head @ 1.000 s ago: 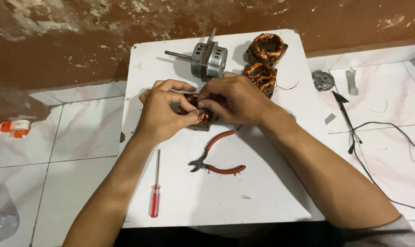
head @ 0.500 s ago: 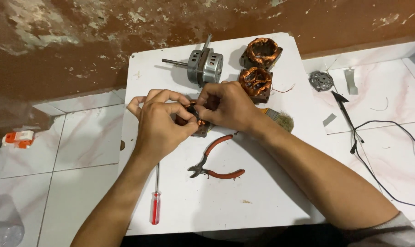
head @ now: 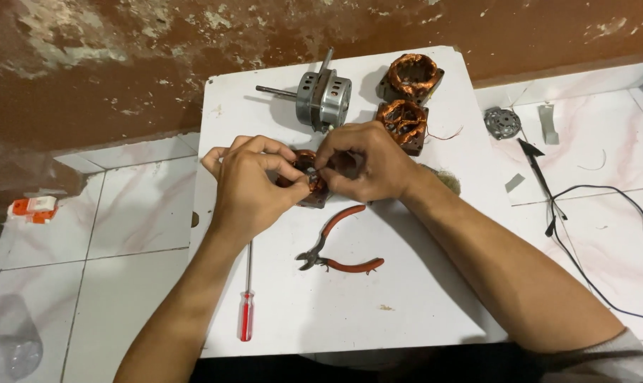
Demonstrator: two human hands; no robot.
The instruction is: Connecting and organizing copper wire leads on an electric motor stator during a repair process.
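We see a copper coil (head: 308,177) lying on the white board (head: 406,312), gripped between both hands near the board's middle. The left hand (head: 250,186) curls around its left side, fingers closed on it; the right hand (head: 367,163) pinches its right edge. Pliers (head: 339,250) lie just near of the hands, a screwdriver (head: 247,301) nearer left, and a motor (head: 321,98) lies farther off.

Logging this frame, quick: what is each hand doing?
Left hand: closed on the copper-wound stator.
Right hand: fingers pinched on the same stator.
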